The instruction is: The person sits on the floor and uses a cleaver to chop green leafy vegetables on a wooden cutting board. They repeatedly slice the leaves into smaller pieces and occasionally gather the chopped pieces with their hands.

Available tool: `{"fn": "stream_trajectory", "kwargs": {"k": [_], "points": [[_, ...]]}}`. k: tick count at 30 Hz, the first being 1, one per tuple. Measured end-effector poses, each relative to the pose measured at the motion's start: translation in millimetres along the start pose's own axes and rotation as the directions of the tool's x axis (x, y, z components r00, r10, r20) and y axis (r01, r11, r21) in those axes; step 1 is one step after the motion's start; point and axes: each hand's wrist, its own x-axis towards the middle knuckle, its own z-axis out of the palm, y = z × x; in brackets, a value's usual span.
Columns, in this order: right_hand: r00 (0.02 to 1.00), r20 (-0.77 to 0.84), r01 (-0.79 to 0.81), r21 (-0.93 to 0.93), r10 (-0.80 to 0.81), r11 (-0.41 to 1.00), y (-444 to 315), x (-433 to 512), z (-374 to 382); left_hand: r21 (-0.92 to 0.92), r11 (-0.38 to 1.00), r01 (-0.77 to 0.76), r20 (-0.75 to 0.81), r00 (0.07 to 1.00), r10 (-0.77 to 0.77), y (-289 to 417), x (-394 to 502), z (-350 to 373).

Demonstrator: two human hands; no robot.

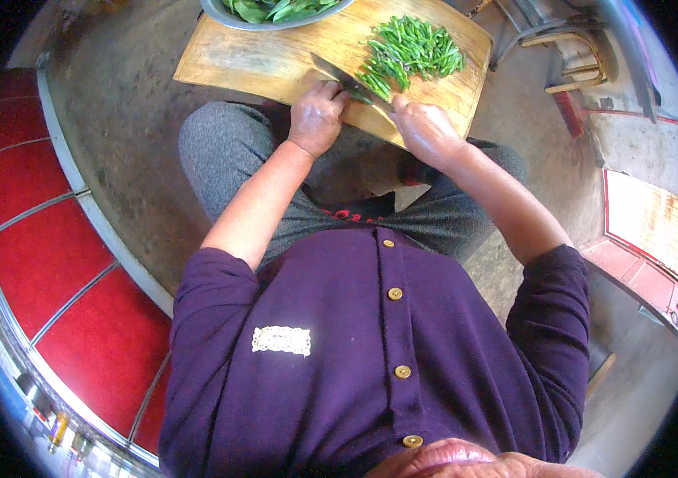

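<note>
My right hand [425, 128] grips a kitchen knife [337, 73], whose dark blade slants up and left across the near edge of a wooden cutting board [243, 57]. Close beside the blade, my left hand [318, 116] has its fingers curled over a few green stems [361, 97], mostly hidden by fingers and blade. Beyond the knife lies a pile of chopped green vegetable [416, 51] on the right half of the board. At the board's far left stands a metal bowl [279, 25] of whole green leaves [282, 8], cut off by the picture's top.
The board sits just past my knees [222, 143], above a concrete floor [118, 131]. Red-panelled cabinets [46, 239] run along the left. A wooden-edged chair [577, 63] stands at the upper right. Farther down that side is a pink-tiled ledge [631, 263].
</note>
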Motion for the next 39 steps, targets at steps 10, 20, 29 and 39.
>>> {"fn": "stream_trajectory", "kwargs": {"k": [10, 20, 29, 39], "points": [[0.979, -0.148, -0.115, 0.165, 0.140, 0.980, -3.8, 15.0, 5.4, -0.010, 0.998, -0.062, -0.057, 0.997, 0.061, 1.5, -1.5, 2.7], [0.994, -0.100, -0.040, 0.067, 0.046, 0.997, -0.4, -24.3, -12.1, -0.011, 0.995, -0.096, -0.047, 0.994, 0.095, 9.6, -1.3, 9.2], [0.997, -0.074, -0.025, 0.036, 0.027, 0.999, 5.7, -16.2, 5.8, 0.016, 0.997, -0.076, -0.038, 0.996, 0.076, 10.9, -1.5, 11.1], [0.979, -0.167, -0.105, 0.091, 0.119, 0.990, -0.8, 9.3, 14.4, -0.008, 0.995, -0.095, -0.082, 0.992, 0.094, 11.1, -2.6, 14.0]]}}
